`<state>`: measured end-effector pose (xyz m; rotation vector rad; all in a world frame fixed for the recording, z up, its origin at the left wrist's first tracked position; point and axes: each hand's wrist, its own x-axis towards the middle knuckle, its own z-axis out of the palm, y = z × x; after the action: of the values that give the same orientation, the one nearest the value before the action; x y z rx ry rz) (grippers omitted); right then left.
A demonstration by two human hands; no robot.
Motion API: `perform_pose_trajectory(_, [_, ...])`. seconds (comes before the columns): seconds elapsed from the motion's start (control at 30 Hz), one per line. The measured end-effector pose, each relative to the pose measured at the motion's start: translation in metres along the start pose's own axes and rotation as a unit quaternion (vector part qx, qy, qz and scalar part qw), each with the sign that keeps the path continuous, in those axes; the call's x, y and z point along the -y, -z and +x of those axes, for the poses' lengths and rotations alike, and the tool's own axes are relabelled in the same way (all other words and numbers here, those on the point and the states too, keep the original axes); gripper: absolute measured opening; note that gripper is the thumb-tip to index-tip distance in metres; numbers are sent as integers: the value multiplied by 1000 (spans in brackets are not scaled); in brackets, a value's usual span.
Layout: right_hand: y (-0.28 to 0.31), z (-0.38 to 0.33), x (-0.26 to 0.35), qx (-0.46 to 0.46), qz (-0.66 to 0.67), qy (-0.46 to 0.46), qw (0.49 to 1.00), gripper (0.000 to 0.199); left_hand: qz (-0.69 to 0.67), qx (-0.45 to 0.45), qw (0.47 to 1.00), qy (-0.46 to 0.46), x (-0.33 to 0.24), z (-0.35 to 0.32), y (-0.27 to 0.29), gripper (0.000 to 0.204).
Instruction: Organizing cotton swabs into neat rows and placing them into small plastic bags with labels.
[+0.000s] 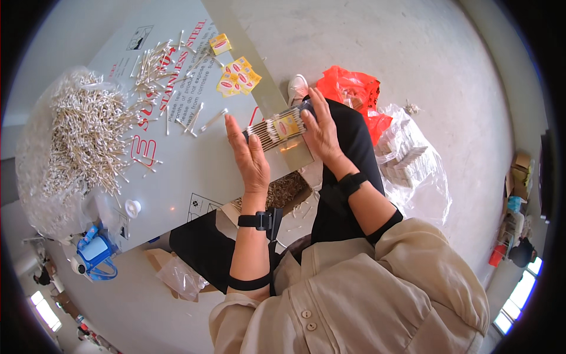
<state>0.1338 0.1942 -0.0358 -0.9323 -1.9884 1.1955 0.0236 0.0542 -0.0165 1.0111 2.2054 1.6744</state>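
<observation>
Between both hands I hold a flat pack of cotton swabs (277,131) in clear wrap with a yellow and red label on top. My left hand (249,154) presses flat against its left end, fingers straight. Around the pack's right end curls my right hand (321,131). The pack hovers over the table's edge (277,97). A big heap of loose cotton swabs (88,138) lies at the left, with a smaller scatter (154,62) farther back. Several yellow labels (236,75) lie on the table just beyond the pack.
A clear bag of finished swab packs (413,162) and an orange plastic bag (354,91) sit on the floor at right. A cardboard box with swabs (286,192) is under the table edge. A blue tape dispenser (94,251) and a white cap (132,207) sit near left.
</observation>
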Motion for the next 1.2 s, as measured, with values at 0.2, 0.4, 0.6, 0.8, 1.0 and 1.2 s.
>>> perform_pose_trajectory(0.2, [-14, 6, -14, 48, 403, -196, 893, 46, -92, -30, 995, 36, -5, 5, -13, 64])
perform_pose_trajectory(0.4, [-14, 3, -7, 49, 411, -212, 885, 38, -81, -33, 996, 34, -7, 5, -23, 65])
perform_pose_trajectory(0.6, [-16, 2, -10, 64, 361, -189, 911, 32, -92, -12, 995, 32, -14, 9, -40, 66])
perform_pose_trajectory(0.8, [-16, 2, -10, 37, 392, -195, 899, 31, -100, -26, 994, 25, -21, 8, -43, 62])
perform_pose_trajectory(1.0, [-5, 1, 8, -92, 60, 29, 994, 28, 23, -124, 992, 15, 14, 11, 31, 43])
perform_pose_trajectory(1.2, [-36, 8, 59, 118, 9, 164, 979, 27, 351, -165, 922, 26, 40, 57, 98, 31])
